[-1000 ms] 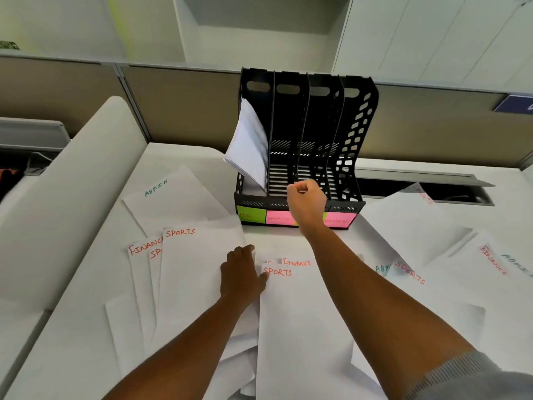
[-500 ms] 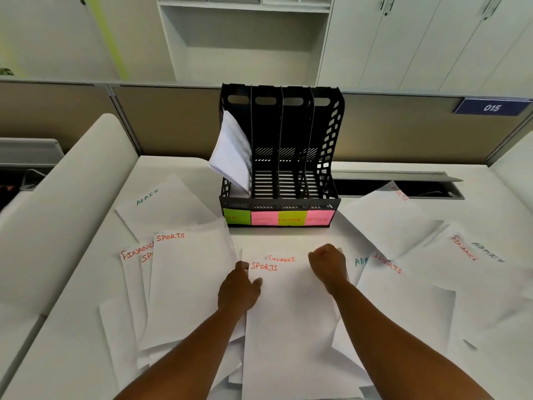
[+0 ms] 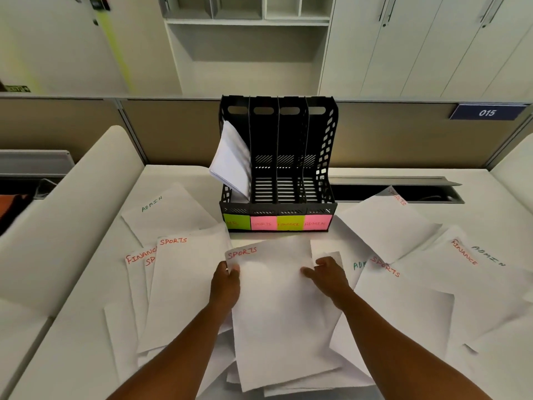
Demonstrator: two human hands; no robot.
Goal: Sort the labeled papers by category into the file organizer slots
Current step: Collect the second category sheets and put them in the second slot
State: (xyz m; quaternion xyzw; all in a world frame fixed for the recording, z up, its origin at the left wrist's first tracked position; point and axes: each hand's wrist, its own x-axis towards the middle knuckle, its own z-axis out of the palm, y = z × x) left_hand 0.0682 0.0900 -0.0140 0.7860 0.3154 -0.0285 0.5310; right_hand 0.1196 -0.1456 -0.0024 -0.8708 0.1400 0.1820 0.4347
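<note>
A white desk top [image 3: 178, 180] carries everything. Against its far edge, near the middle, stands a black plastic four-slot file organizer [image 3: 291, 157], with green and pink sticky notes across its front lip. Loose white paper sheets cover most of the desk's near half. Toward the left edge lie a sheet lettered ADMIN in green [image 3: 167, 215] and a sheet lettered SPORTS in red [image 3: 184, 284]. Toward the right edge lies a sheet lettered FINANCE in red [image 3: 476, 284].

Two bare forearms come up from the bottom edge, no sleeves showing on either. The left hand [image 3: 225, 280] carries no ring, watch or glove; the right hand [image 3: 327, 274] is equally unadorned.
</note>
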